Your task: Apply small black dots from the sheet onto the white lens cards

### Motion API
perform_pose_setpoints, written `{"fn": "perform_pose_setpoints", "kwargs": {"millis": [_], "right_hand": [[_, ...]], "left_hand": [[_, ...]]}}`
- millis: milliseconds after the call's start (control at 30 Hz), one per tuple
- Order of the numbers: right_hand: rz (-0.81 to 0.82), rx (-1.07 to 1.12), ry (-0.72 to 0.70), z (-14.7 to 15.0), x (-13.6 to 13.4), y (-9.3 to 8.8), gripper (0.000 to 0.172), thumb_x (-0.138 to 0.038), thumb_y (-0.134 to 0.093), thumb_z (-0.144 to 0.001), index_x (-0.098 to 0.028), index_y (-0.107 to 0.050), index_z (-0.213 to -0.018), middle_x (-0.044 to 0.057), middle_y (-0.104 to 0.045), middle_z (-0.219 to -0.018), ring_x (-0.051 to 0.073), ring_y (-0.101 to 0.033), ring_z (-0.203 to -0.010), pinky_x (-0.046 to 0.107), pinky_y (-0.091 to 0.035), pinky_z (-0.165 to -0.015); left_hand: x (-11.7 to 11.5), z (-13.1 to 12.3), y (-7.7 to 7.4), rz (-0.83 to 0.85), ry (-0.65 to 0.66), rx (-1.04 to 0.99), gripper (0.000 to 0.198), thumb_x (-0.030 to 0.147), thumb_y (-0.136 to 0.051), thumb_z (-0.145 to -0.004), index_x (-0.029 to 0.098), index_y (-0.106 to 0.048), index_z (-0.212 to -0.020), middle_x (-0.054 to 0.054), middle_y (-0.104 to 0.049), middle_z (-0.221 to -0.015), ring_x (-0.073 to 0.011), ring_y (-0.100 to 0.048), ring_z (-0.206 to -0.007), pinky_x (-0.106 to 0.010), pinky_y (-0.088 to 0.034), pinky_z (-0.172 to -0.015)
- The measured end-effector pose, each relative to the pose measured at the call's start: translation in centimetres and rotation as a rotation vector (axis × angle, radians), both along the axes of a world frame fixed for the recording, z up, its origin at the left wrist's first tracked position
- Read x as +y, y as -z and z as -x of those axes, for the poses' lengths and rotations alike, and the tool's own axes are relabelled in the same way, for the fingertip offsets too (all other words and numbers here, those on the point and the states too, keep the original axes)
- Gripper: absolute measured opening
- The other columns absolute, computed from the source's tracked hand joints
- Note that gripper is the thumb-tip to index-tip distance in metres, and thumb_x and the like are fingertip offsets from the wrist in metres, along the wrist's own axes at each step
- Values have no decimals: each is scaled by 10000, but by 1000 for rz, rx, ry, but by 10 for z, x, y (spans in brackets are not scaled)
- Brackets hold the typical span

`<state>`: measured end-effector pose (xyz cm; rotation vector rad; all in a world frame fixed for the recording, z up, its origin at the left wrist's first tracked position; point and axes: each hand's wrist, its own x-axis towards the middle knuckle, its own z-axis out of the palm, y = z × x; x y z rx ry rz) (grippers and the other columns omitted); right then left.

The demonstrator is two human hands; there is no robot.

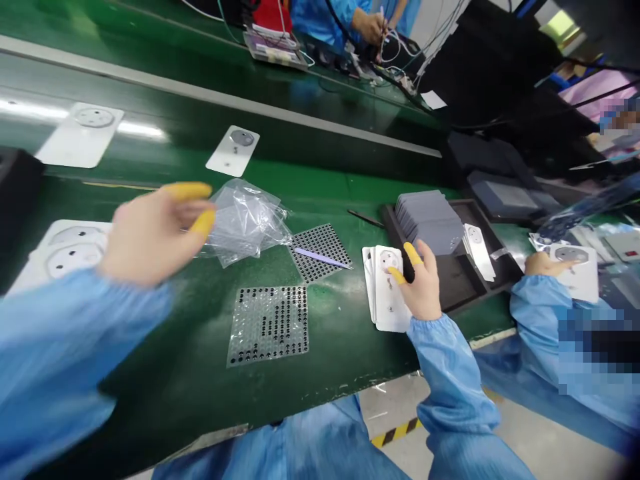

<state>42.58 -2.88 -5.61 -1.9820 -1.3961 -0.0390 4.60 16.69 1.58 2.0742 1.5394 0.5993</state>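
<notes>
My left hand (155, 230), slightly blurred, hovers left of a pile of clear plastic bags (245, 217). Yellow covers are on its thumb and a finger, which are apart with nothing between them. White plates with round sockets (75, 257) lie left of it. At the right, my right hand (419, 280) touches a small stack of white plates (390, 307), its yellow-covered thumb and finger spread over the top plate. Between the hands are a sheet of black dots (270, 327), a second dotted sheet (313, 267) and purple tweezers (323, 258).
A dark tray (450, 287) holds grey plates (430, 217) and white pieces (479, 250). Two white plates (85, 137) (233, 151) lie on the conveyor strip. A co-worker's hand (545, 265) holds a white plate at the right. Another person's hand (370, 27) is across the line.
</notes>
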Motion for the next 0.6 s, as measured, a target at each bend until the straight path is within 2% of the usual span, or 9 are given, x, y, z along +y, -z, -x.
{"fn": "perform_pose_setpoints", "kwargs": {"millis": [67, 133, 167, 200, 233, 300, 400, 500, 600], "right_hand": [[-53, -122, -31, 24, -7, -6, 498, -282, -646, -846, -187, -539, -1323, 173, -462, -1424, 327, -446, -1332, 580, -374, -1105], [-66, -184, -131, 56, -18, -14, 481, -210, -601, -881, -226, -507, -1352, 153, -508, -1384, 288, -505, -1287, 531, -446, -1067], [-48, -172, -195, 73, -24, -16, 498, -179, -595, -883, -241, -489, -1366, 145, -516, -1377, 275, -516, -1279, 510, -467, -1055], [-21, -143, -254, 89, -30, -18, 520, -154, -596, -881, -247, -473, -1379, 142, -516, -1379, 267, -517, -1280, 493, -481, -1047], [8, -103, -303, 104, -35, -19, 538, -131, -592, -880, -246, -458, -1389, 142, -513, -1383, 261, -514, -1285, 481, -490, -1043], [47, -4, -367, 130, -43, -17, 559, -98, -572, -883, -240, -433, -1407, 145, -503, -1392, 255, -504, -1297, 472, -494, -1045], [86, 124, -429, 160, -40, -6, 558, -101, -553, -894, -234, -413, -1417, 154, -482, -1409, 261, -482, -1315, 497, -474, -1063], [100, 143, -416, 182, -25, 9, 545, -191, -625, -874, -211, -439, -1386, 189, -442, -1439, 312, -423, -1354, 584, -435, -1063], [55, 137, -381, 198, -11, 20, 406, -203, -666, -847, -197, -564, -1240, 192, -421, -1461, 340, -361, -1392, 632, -399, -1065]], "left_hand": [[48, -38, -2, -8, -39, 3, 589, 333, -560, -859, 21, -485, -1352, -183, -633, -1280, -297, -592, -1180, -479, -395, -1046], [87, -73, 7, -10, -96, 6, 809, 378, -600, -856, -40, -249, -1453, -267, -258, -1547, -325, -310, -1403, -501, -231, -1127], [102, -87, 15, -4, -144, 8, 883, 392, -617, -850, -65, -166, -1457, -296, -104, -1572, -333, -189, -1443, -528, -145, -1138], [113, -97, 25, 20, -175, 10, 911, 410, -628, -847, -78, -148, -1447, -315, -58, -1566, -329, -155, -1448, -549, -116, -1129], [121, -103, 35, 32, -210, 10, 910, 420, -617, -859, -88, -134, -1438, -322, -54, -1562, -315, -132, -1449, -560, -82, -1123], [131, -107, 51, 53, -240, 6, 821, 453, -541, -908, -88, -196, -1420, -290, -154, -1561, -300, -138, -1442, -553, -79, -1118], [139, -99, 59, 72, -242, -8, 573, 427, -430, -977, 22, -401, -1382, -158, -356, -1508, -312, -292, -1393, -525, -208, -1118], [152, -89, 48, 116, -237, -39, 473, 367, -460, -975, 59, -467, -1333, -128, -450, -1392, -258, -531, -1201, -474, -387, -1049], [166, -78, 20, 131, -180, -122, 456, 344, -545, -943, 55, -488, -1291, -129, -528, -1300, -193, -605, -1051, -414, -494, -946]]}}
